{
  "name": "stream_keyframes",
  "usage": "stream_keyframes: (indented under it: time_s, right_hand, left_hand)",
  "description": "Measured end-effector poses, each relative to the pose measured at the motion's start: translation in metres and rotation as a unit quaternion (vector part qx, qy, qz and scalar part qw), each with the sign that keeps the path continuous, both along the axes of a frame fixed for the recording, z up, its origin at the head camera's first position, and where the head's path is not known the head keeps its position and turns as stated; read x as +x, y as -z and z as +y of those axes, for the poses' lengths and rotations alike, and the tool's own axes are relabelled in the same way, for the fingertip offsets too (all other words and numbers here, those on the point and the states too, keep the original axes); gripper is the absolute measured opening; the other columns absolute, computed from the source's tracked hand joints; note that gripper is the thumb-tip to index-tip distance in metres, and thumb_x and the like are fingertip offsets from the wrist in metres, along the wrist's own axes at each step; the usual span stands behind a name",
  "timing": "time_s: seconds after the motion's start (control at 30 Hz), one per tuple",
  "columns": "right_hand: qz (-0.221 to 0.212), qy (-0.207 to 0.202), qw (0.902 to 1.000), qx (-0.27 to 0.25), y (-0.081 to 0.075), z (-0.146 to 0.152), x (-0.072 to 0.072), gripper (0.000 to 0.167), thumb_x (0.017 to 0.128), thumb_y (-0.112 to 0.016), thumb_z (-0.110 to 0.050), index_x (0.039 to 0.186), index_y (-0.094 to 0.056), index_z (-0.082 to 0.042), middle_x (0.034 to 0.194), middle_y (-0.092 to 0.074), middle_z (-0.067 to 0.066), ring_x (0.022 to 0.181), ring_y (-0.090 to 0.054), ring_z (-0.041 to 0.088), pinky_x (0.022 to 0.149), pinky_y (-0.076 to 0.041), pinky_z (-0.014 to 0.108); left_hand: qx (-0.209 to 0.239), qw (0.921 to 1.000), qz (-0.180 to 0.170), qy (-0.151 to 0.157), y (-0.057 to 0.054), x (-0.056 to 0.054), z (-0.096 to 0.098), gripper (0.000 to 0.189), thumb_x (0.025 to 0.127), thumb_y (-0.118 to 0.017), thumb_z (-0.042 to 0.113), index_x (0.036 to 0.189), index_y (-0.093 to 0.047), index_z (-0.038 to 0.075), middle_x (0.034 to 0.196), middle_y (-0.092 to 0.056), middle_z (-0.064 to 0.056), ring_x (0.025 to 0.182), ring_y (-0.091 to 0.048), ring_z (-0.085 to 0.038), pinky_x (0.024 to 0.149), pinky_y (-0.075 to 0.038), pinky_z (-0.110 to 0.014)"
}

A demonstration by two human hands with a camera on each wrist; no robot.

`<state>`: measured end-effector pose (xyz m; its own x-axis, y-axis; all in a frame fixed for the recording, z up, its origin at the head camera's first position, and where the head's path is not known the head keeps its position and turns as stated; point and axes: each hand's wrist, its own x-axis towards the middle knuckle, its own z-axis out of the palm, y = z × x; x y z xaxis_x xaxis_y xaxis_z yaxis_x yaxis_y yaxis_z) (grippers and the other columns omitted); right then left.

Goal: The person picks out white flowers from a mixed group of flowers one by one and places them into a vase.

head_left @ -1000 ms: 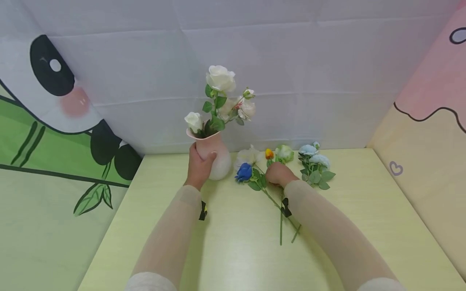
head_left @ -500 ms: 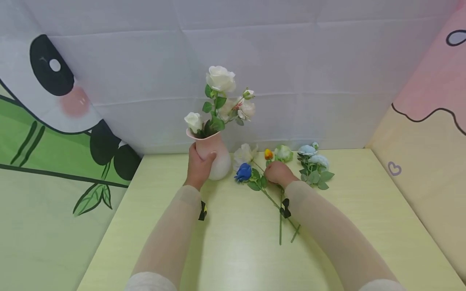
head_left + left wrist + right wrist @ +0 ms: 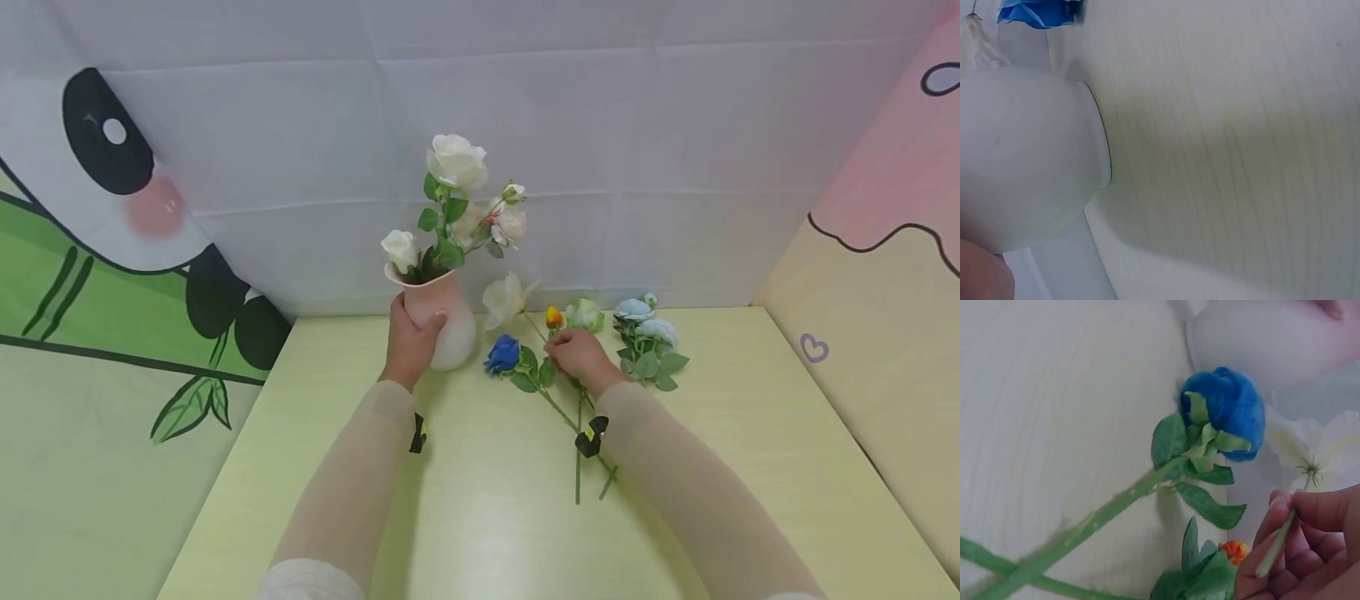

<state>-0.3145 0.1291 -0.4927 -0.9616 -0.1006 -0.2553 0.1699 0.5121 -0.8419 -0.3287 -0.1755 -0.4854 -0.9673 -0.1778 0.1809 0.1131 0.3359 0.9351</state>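
Note:
My left hand (image 3: 411, 342) grips the neck of a pink and white vase (image 3: 456, 337) that stands on the table. White roses (image 3: 456, 162) and pale pink ones (image 3: 509, 225) rise out of its mouth. Between thumb and fingers, my right hand (image 3: 581, 357) pinches the thin stem of a white flower (image 3: 504, 300); the right wrist view shows the stem's cut end (image 3: 1267, 565) sticking out below the fingers. The bloom is raised off the table, right of the vase. A blue rose (image 3: 502, 355) lies just left of my right hand, its stem passing under the wrist.
An orange bud (image 3: 553, 317) and a pale green flower (image 3: 585, 315) lie behind my right hand. Farther right is a bunch of light blue flowers (image 3: 657, 332) with leaves. Crossed stems (image 3: 578, 475) reach toward the table's front. A cloth backdrop (image 3: 675, 167) hangs behind the table.
The white flower has risen off the table in my right hand, whose wrist has turned and shifted slightly. My left hand and the vase stay put.

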Motion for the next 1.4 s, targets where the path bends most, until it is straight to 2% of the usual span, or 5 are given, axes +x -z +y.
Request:
stream_keyframes:
  time_s: [0.4, 0.63, 0.8, 0.97, 1.4]
  right_hand:
    - [0.021, 0.029, 0.9936, -0.107, -0.006, -0.003, 0.015, 0.023, 0.108, -0.052, -0.012, 0.123, -0.064, -0.001, 0.101, -0.07, 0.018, 0.077, -0.065, 0.027, 0.078, -0.056, 0.045]
    - [0.018, 0.028, 0.9904, -0.134, -0.02, 0.0, 0.023, 0.024, 0.109, -0.048, -0.009, 0.13, -0.055, -0.002, 0.11, -0.069, 0.023, 0.099, -0.066, 0.046, 0.089, -0.054, 0.053]
    - [0.036, 0.001, 0.9904, -0.133, -0.031, 0.006, 0.024, 0.03, 0.107, -0.046, -0.005, 0.137, -0.05, -0.001, 0.114, -0.067, 0.022, 0.092, -0.07, 0.037, 0.079, -0.057, 0.044]
    - [0.029, -0.012, 0.9869, -0.158, -0.041, 0.008, 0.021, 0.032, 0.104, -0.055, -0.001, 0.135, -0.048, 0.0, 0.115, -0.061, 0.025, 0.08, -0.07, 0.025, 0.075, -0.057, 0.041]
    - [0.051, -0.004, 0.9848, -0.166, -0.076, 0.017, 0.021, 0.027, 0.109, -0.052, -0.021, 0.127, -0.05, -0.001, 0.111, -0.067, 0.024, 0.092, -0.073, 0.035, 0.072, -0.062, 0.037]
  left_hand:
    - [0.003, 1.0, 0.006, 0.0, 0.0, 0.0, 0.0, 0.083, 0.094, -0.073, 0.031, 0.157, -0.024, 0.009, 0.149, -0.043, -0.015, 0.134, -0.046, -0.032, 0.114, -0.036, -0.051]
    - [0.003, 0.9999, 0.012, 0.004, 0.002, -0.001, 0.0, 0.083, 0.094, -0.074, 0.032, 0.157, -0.024, 0.009, 0.148, -0.044, -0.015, 0.133, -0.047, -0.032, 0.113, -0.037, -0.051]
    - [0.001, 0.9999, 0.014, 0.004, 0.002, -0.001, -0.001, 0.083, 0.094, -0.073, 0.032, 0.157, -0.024, 0.01, 0.148, -0.044, -0.014, 0.133, -0.047, -0.031, 0.113, -0.038, -0.05]
    - [0.001, 0.9999, 0.015, 0.003, 0.003, -0.001, -0.001, 0.082, 0.094, -0.073, 0.031, 0.157, -0.024, 0.009, 0.147, -0.044, -0.015, 0.132, -0.047, -0.032, 0.112, -0.038, -0.051]
    - [0.0, 0.9998, 0.018, 0.008, 0.002, -0.002, -0.001, 0.085, 0.093, -0.073, 0.033, 0.157, -0.023, 0.007, 0.147, -0.043, -0.017, 0.132, -0.048, -0.033, 0.112, -0.038, -0.052]
